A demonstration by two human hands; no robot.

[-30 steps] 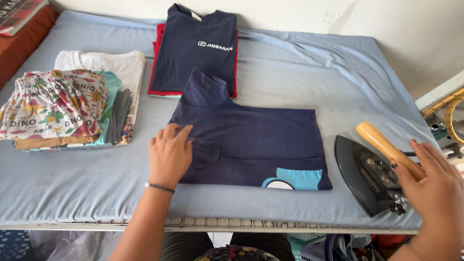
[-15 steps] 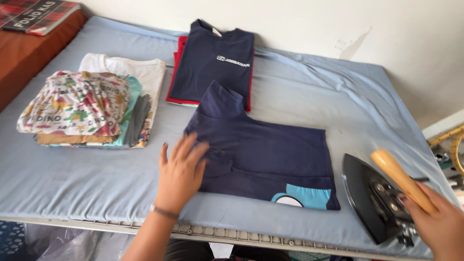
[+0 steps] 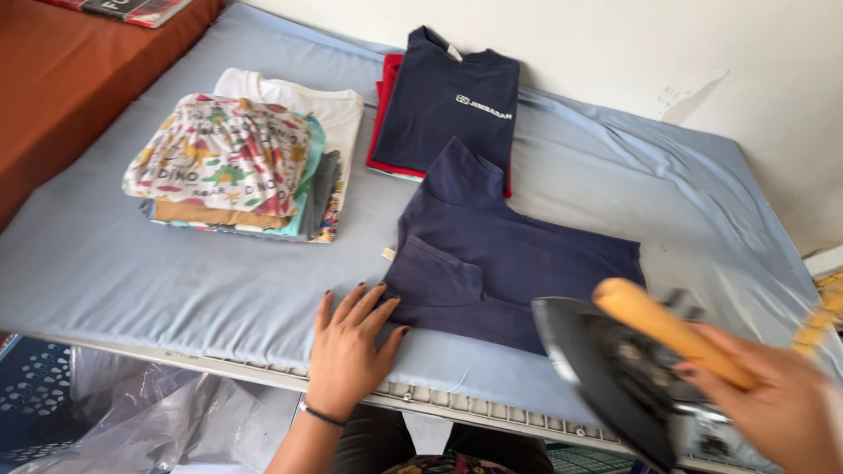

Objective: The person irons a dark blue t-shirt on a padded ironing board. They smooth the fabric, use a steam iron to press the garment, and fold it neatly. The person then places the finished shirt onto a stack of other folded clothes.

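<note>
since the picture of half a second ago, the iron [image 3: 615,377] has been lifted off the cloth at the right edge and is now held tilted in the lower right of the frame, its dark soleplate turned up and over the near right corner of the folded navy shirt [image 3: 514,263]; the shirt's light blue print, seen there a moment ago, is now hidden behind it. the right hand [image 3: 773,408] is closed around the iron's tan wooden handle. the left hand [image 3: 349,342] has been drawn back toward the near edge and now lies open and flat, fingers spread, with its fingertips just touching the shirt's lower left corner. from this it is judged that pressing of the shirt is about to be started, with the cloth steadied by the left hand. the shirt lies in the centre of the frame on the pale blue padded table [image 3: 132,272], folded into a rough rectangle with the collar pointing to the upper middle, mostly smooth. a stack of folded printed clothes [image 3: 233,167] is seen at the upper left, and another navy shirt on a red one [image 3: 448,101] at the top centre.
</note>
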